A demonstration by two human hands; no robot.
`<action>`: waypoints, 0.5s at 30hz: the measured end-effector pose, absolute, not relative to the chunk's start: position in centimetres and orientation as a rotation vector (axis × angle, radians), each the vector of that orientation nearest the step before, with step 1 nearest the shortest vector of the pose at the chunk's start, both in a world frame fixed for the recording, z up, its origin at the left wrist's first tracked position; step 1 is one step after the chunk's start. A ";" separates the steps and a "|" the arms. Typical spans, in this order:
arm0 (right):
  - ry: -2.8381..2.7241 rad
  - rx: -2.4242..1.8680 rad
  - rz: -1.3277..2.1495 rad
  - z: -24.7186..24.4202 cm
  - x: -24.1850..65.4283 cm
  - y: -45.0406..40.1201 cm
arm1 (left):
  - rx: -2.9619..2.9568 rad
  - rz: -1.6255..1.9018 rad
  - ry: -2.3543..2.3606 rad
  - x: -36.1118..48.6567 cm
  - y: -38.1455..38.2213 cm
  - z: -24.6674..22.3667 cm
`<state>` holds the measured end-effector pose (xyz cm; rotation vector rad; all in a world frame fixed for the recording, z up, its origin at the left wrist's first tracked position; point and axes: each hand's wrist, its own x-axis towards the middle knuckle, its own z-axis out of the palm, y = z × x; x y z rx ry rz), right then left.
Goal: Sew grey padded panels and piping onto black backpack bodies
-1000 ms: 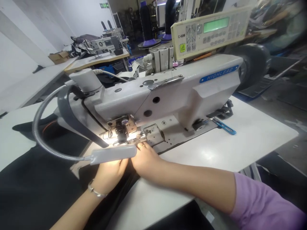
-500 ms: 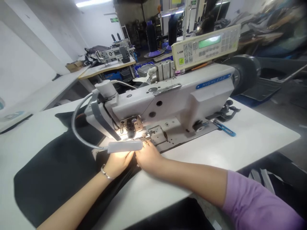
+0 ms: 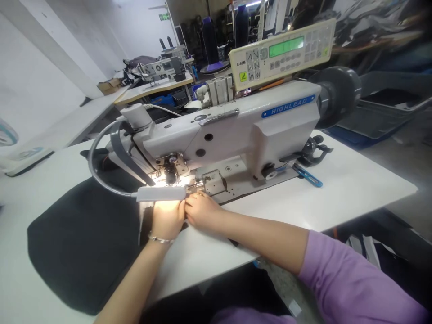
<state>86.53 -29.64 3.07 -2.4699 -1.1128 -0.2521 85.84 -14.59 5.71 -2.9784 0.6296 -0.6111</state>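
A white sewing machine (image 3: pixel 229 139) stands on the white table, with its lamp (image 3: pixel 161 194) glowing over the needle area. Black fabric (image 3: pixel 84 238) lies to the left and runs under my hands. My left hand (image 3: pixel 168 218), with a bracelet at the wrist, is just below the lamp, its fingers closed at the fabric's edge and partly hidden by the lamp. Touching it on the right, my right hand (image 3: pixel 202 210) has its fingers curled at the same edge, in front of the needle plate.
A blue cutter (image 3: pixel 308 175) lies right of the machine's base. The control panel (image 3: pixel 283 54) sits above the machine arm. Behind stand a dark thread cone (image 3: pixel 211 45) and another sewing machine (image 3: pixel 162 69). The table's front edge runs beneath my right forearm.
The whole view has shifted, with the machine now further left and higher. My left forearm is more upright, and the black fabric beneath it has shifted, baring more white table in front of my hands.
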 end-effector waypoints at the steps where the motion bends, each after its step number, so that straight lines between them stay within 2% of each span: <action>1: -1.105 -2.468 -0.264 3.1 86.3 -29.7 | -3.009 -0.619 0.686 85.8 -14.1 5.5; 7: -1.054 -2.481 -0.300 4.1 84.6 -29.6 | -3.131 -0.683 1.056 87.3 -10.5 5.0; 15: -1.113 -2.487 -0.510 3.9 83.8 -27.4 | -3.001 -0.573 1.537 91.0 -7.3 5.9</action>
